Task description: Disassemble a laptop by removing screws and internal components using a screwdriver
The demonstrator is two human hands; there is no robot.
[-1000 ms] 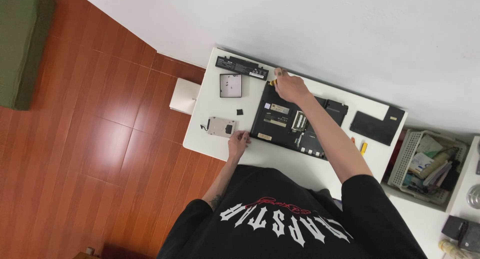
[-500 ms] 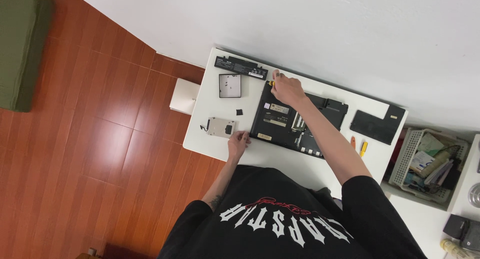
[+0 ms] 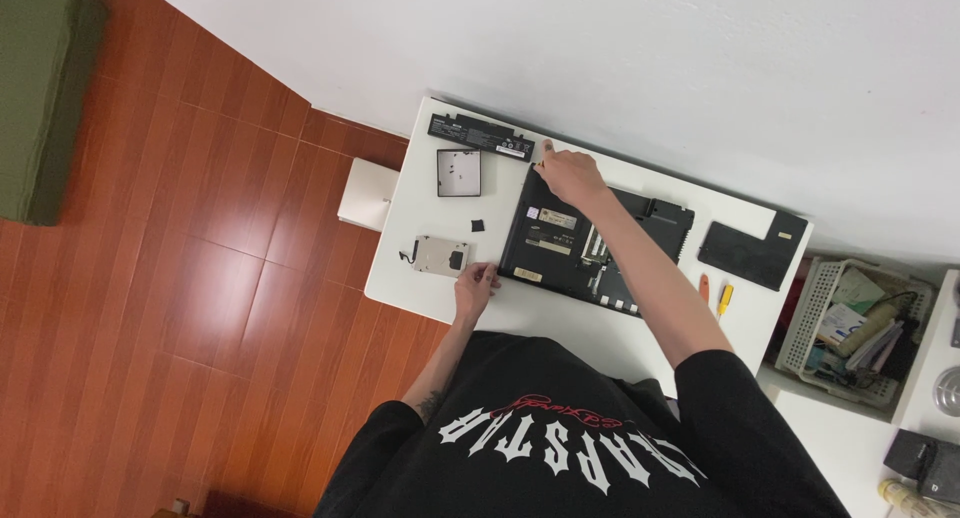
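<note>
Nearest to you, your black printed T-shirt (image 3: 560, 448) fills the lower edge of the view, and both bare forearms reach out over the white bench (image 3: 400, 268). Your left hand (image 3: 474, 283) rests at the bench's near edge, fingers loosely curled and holding nothing, just beside a silver drive in its bracket (image 3: 440, 255) and close to the near corner of the opened laptop base (image 3: 590, 243). That black base lies flat in the middle of the bench with its inner boards showing. A small black square piece (image 3: 477, 224) sits between the drive and a square dark cover plate (image 3: 458, 172) farther out. Your right hand (image 3: 568, 174) lies on the far corner of the laptop base, fingers bunched together at the corner; whether they pinch anything is too small to tell. Just beyond it, a long black battery (image 3: 480, 136) lies along the bench's far edge. To your right, an orange tool and a yellow-handled screwdriver (image 3: 724, 298) lie side by side, near a black panel (image 3: 752, 253). Past the bench end stands a pale basket (image 3: 800, 328) of loose items. Reddish wooden floor (image 3: 200, 278) spreads to your left, meeting a white wall (image 3: 650, 58) beyond.
</note>
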